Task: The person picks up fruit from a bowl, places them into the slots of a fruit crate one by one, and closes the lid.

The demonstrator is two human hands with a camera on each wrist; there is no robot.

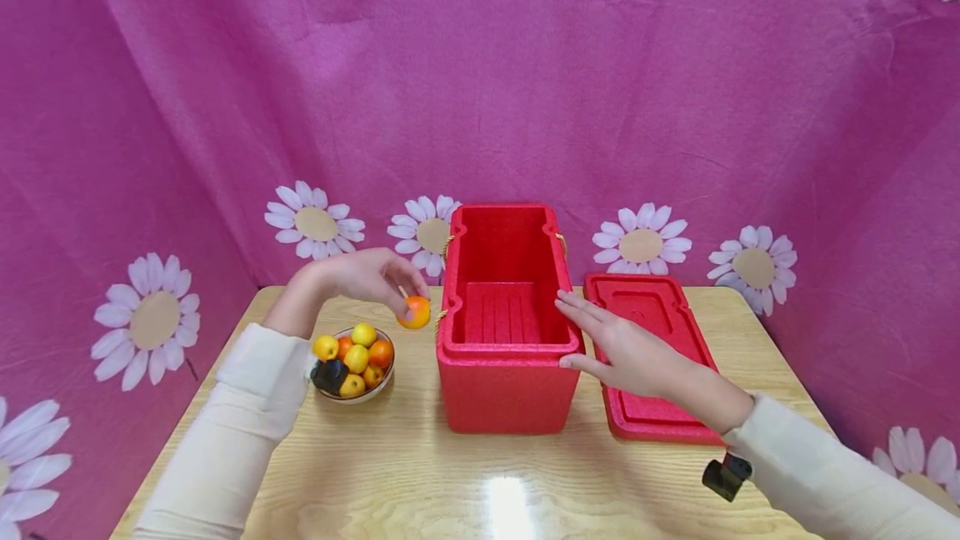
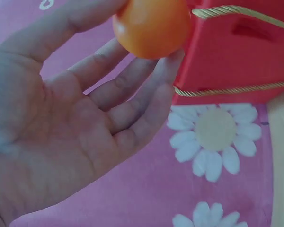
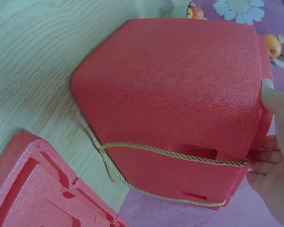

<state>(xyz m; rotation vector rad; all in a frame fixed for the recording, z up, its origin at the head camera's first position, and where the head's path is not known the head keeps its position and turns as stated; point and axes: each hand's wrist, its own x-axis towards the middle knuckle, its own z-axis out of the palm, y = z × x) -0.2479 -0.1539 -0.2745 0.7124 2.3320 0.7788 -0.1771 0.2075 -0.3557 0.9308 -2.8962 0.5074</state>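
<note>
orange fruit (image 1: 415, 312): held up off the table, between the bowl and the box, just outside the box's left rim.
left hand (image 1: 375, 277): grasping the orange fruit with thumb and fingertips, palm facing the box in the left wrist view.
right hand (image 1: 633, 350): gripping nothing, fingers extended and resting over the box's right rim, thumb at the near corner.
red foam box (image 1: 510, 397): upright in the middle of the table, lidless, its grooved floor in sight.
gold rope handles (image 3: 170, 154): threaded through the box's sides, the right one hanging in a loop.
red lid (image 1: 639, 305): lying flat just right of the box, recessed panels facing up, partly behind the right hand.
bowl (image 1: 369, 396): left of the box, heaped with yellow fruits (image 1: 356, 359) and red-orange fruits (image 1: 381, 353).
wrist cameras (image 1: 726, 476): small and black, one at each cream sleeve (image 1: 225, 440).
table (image 1: 390, 473): pale wood grain, a bright glare near the front.
backdrop (image 1: 487, 90): magenta cloth with white daisies (image 1: 317, 223).
</note>
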